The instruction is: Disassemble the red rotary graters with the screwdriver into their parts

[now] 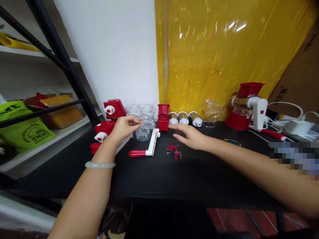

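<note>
My left hand (126, 127) is closed in a pinch beside the stacked clear plastic parts (147, 123). Whether anything sits between its fingertips is too small to make out. My right hand (189, 135) holds nothing, its thumb and fingers apart, close to the red plastic hoppers (163, 122). Between the hands a white crank handle (152, 142) with a red grip lies on the black table. Small red pieces with thin white bits (172, 148) lie just below my right hand. Behind that hand, metal grater drums (183, 118) stand in a row.
An assembled red and white rotary grater (245, 108) stands at the back right, near white cables and a power strip (297, 126). Red grater bases (115, 108) are at the left. A clear bowl-like part (213, 109) rests by the yellow plastic curtain (219, 59). Black shelf posts (67, 73) rise at the left.
</note>
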{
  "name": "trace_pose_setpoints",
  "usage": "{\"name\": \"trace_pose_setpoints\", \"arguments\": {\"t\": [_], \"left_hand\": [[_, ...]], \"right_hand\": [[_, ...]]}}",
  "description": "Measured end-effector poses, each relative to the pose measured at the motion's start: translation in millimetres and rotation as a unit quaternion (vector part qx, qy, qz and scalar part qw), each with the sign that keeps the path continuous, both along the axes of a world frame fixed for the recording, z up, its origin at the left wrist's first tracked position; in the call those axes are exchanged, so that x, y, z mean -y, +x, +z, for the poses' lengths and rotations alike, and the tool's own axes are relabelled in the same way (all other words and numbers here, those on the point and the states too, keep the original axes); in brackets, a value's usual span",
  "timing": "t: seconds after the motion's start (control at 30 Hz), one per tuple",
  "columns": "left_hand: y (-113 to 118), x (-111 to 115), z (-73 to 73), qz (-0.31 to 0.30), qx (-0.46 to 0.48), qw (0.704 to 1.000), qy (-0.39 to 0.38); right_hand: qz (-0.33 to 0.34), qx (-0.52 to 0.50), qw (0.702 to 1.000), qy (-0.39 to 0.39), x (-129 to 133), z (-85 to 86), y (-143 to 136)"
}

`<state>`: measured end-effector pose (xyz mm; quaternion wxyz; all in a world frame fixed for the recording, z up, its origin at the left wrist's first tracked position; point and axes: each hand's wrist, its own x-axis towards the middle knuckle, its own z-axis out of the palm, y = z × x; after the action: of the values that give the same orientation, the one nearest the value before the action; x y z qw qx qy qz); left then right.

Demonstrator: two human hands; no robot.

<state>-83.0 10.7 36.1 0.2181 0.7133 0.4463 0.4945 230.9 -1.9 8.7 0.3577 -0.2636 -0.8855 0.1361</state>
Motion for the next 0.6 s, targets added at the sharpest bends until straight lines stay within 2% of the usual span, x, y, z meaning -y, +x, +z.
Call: {"name": "trace_pose_setpoints", "arguments": {"t": [0.07,0.13,0.23,0.4,0.6], "left_hand": [[4,3,1.3,-0.020,0.023,0.999,-0.014],[6,4,2.2,-0.029,0.040,0.999,-0.018],[6,3,2.7,-0.042,0.064,0.997,-0.013],[-1,-1,1.8,-0.057,0.060,0.997,0.009],[-12,-3,2.2,0.015,-0.102,0.994,0.037]], "right_hand": [[0.010,-0.020,1.000,-0.018,-8,16.5,-23],[0.038,-0.053,0.995,-0.072,-19,29.2,-45],[0.082,-0.074,0.980,-0.163,-36,37.4,-70],[0.089,-0.082,0.971,-0.207,-53,30.1,-93],[-0.009,-0.014,0.979,-0.202,-62,20.7,-109]]}}
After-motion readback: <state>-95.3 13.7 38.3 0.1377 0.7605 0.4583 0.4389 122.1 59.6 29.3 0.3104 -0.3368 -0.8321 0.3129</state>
